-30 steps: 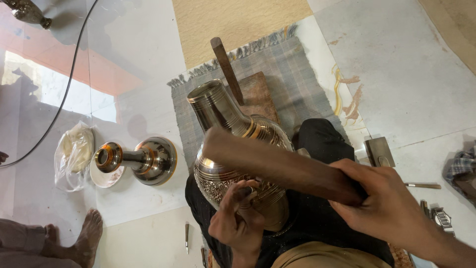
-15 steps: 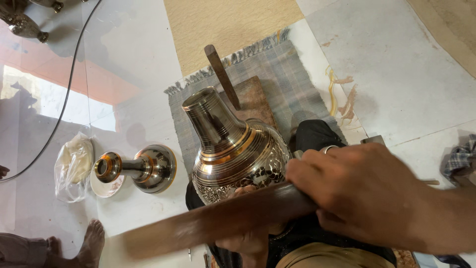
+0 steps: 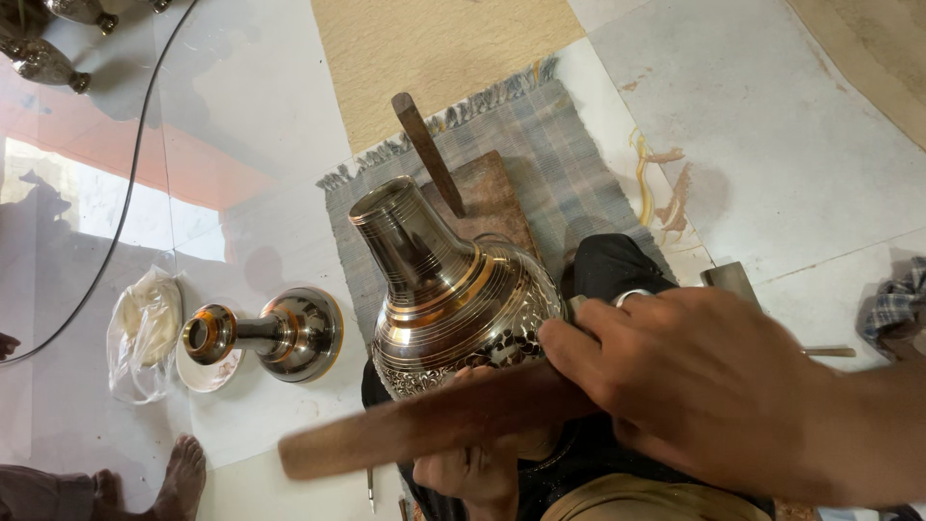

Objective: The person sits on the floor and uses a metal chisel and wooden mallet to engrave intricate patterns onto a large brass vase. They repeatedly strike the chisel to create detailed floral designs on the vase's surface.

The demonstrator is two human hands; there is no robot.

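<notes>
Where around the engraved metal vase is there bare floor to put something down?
Bare tiles lie right of the grey mat, above the checked cloth, and left, between the black cable and the mat. Crowded: beside the vase, around the right hand and wooden mallet.

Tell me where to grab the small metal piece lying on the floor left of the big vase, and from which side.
Probably grip the small metal piece by its narrow stem, coming from above. It lies on its side on the floor, the wide round base toward the vase and the open mouth toward the plastic bag; the stem is the slimmest part, with free space around it.
</notes>
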